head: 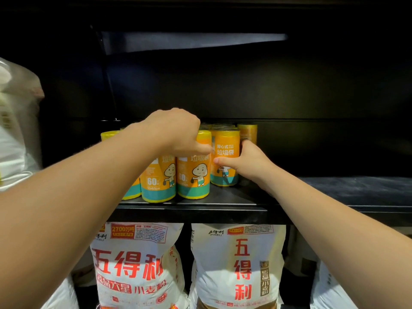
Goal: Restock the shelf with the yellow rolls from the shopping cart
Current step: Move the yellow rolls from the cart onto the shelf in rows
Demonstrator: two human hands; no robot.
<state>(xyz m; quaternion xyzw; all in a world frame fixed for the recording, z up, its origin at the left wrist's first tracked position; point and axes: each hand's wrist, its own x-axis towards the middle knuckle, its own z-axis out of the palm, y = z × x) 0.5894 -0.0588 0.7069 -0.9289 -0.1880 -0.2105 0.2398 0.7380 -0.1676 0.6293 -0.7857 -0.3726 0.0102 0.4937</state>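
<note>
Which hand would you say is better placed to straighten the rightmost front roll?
Likely the right hand: it grips that roll, while the left hand holds the neighbouring roll.

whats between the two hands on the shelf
Head view: two upright yellow rolls side by side, the front roll gripped by the left hand, the rear roll held by the right hand.

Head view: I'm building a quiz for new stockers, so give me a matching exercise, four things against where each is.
1 left hand
2 right hand
3 flour sacks
4 clear bag

a below the shelf
b grips top of middle roll
c far left edge
d grips side of right roll

Pairs: 1-b, 2-d, 3-a, 4-c
</note>
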